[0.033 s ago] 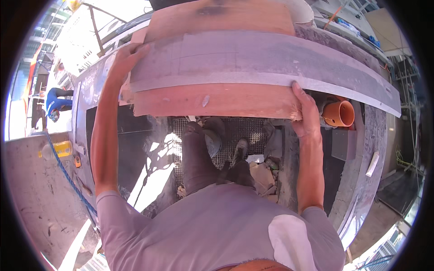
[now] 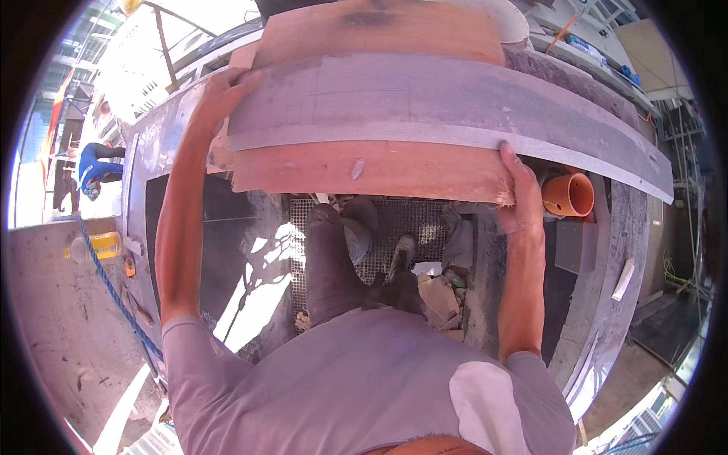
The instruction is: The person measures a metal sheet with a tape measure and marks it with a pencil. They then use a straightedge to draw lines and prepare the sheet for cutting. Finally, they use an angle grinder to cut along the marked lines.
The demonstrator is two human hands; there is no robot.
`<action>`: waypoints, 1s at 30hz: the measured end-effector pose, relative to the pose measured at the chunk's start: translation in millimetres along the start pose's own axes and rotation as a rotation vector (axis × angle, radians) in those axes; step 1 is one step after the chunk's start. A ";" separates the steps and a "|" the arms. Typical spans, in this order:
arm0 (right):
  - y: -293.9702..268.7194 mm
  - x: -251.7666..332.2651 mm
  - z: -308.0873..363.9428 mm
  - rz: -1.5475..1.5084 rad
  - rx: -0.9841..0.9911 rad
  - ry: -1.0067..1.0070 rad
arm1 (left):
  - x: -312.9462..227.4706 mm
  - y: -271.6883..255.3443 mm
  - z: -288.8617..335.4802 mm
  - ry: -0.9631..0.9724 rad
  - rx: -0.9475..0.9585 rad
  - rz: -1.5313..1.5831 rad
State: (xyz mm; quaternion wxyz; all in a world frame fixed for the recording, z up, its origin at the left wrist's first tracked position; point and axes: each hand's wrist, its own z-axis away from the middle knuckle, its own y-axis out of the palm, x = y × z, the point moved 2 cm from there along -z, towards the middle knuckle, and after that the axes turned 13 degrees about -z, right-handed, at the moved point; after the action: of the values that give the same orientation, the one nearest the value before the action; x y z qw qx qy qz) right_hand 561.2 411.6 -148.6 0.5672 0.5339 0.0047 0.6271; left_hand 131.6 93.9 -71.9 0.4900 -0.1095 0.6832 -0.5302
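A long grey board with a pale near edge (image 2: 364,98) lies crosswise over a reddish-brown wooden board (image 2: 326,168), whose front part sticks out toward me. My left hand (image 2: 226,92) is closed at the left end of these boards, its fingers reaching over the grey one's corner. At the right end of the wooden board, my right hand (image 2: 520,189) grips the splintered corner, with the thumb up against the grey board's edge. The other fingers of that hand are hidden below.
An orange pipe (image 2: 569,195) stands just right of my right hand. Under the boards is an opening with mesh (image 2: 387,220) and rubble (image 2: 440,299) around my legs. A blue rope (image 2: 114,288) and a yellow bottle (image 2: 104,246) are at left, where a person in blue (image 2: 97,167) bends over.
The wooden board and the left end of the grey board have shifted slightly right, with both my hands moving along. My grip looks the same.
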 end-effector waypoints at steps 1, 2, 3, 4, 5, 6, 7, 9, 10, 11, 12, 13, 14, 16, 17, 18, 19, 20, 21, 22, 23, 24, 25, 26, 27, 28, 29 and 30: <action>-8.8 10.5 -3.3 0.014 0.003 0.003 | -14.9 4.3 6.2 0.003 -0.029 -0.009; -18.7 20.2 -3.3 0.027 -0.006 0.002 | -23.4 8.0 10.8 -0.008 -0.022 -0.045; -30.7 32.0 -2.7 0.036 -0.028 -0.016 | -36.2 16.3 6.0 0.001 -0.007 -0.075; -41.5 41.5 -5.4 0.032 -0.050 -0.029 | -47.8 21.9 0.0 0.013 0.010 -0.107; -55.6 54.3 -7.4 0.022 -0.081 -0.051 | -65.9 27.3 -3.3 0.019 0.009 -0.153; -68.0 64.0 -7.4 0.008 -0.126 -0.072 | -83.7 37.1 -5.7 0.031 0.020 -0.200; -72.7 74.2 -6.1 -0.035 -0.096 -0.100 | -100.9 47.4 -8.0 0.049 0.032 -0.247; -63.3 82.7 3.5 -0.162 -0.114 -0.107 | -92.0 56.8 -18.7 0.108 0.049 -0.172; -87.4 75.0 -8.3 -0.188 -0.086 -0.079 | -87.9 58.0 -19.7 0.121 0.050 -0.186; -97.6 67.8 -13.3 -0.242 -0.033 -0.107 | -97.7 62.2 -13.2 0.061 0.118 -0.117; -95.2 60.4 -3.0 -0.228 -0.055 -0.228 | -91.8 60.6 -13.0 -0.038 0.135 -0.059; -108.0 60.2 -8.6 -0.301 0.099 -0.036 | -94.0 55.7 -7.2 -0.087 0.118 -0.024; -102.1 60.9 9.4 -0.430 0.266 0.016 | -82.6 55.6 -13.5 -0.086 0.106 -0.003; -123.6 49.7 35.7 -0.447 0.401 -0.008 | -100.2 67.2 -13.4 -0.177 0.128 0.056; -139.8 33.2 46.6 -0.422 0.352 -0.057 | -102.4 69.7 -16.0 -0.147 0.152 0.080; -155.6 11.3 56.2 -0.394 0.303 -0.099 | -94.8 69.3 -20.2 -0.122 0.176 0.106; -170.8 -11.7 67.4 -0.361 0.246 -0.138 | -72.9 63.5 -29.1 -0.132 0.197 0.178; -182.2 -42.6 77.2 -0.268 0.053 -0.120 | -56.2 59.8 -34.2 -0.147 0.229 0.244; -205.4 -80.4 82.2 -0.183 -0.065 -0.076 | -59.2 60.9 -29.4 -0.163 0.236 0.281; -232.2 -129.3 89.1 -0.108 -0.195 -0.027 | -57.1 59.7 -26.9 -0.207 0.251 0.294; -260.2 -180.3 101.5 -0.004 -0.329 0.033 | -51.1 56.1 -29.9 -0.303 0.239 0.296; -284.4 -232.0 113.1 0.097 -0.444 0.100 | -31.9 42.1 -34.1 -0.324 0.265 0.339; -311.9 -281.9 127.8 0.193 -0.524 0.224 | -31.3 40.6 -35.9 -0.275 0.207 0.276; -335.1 -326.5 148.0 0.283 -0.598 0.355 | -44.0 40.8 -34.6 -0.302 0.221 0.266; -347.2 -361.7 170.7 0.250 -0.623 0.409 | -46.1 35.2 -34.9 -0.270 0.190 0.250; -357.7 -390.6 198.8 0.204 -0.664 0.455 | -55.2 37.8 -46.9 -0.223 0.176 0.236; -369.9 -412.0 222.9 0.120 -0.682 0.423 | -50.2 28.0 -36.2 -0.207 0.116 0.234; -378.5 -432.2 249.4 0.024 -0.710 0.391 | -63.8 26.1 -18.0 -0.203 0.071 0.135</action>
State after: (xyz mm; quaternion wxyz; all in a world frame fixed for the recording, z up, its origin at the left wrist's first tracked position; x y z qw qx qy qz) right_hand 904.6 87.3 -559.9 0.6975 0.1756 -0.1109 0.6859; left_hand 158.7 158.5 -59.0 0.5947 -0.0990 0.6169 -0.5059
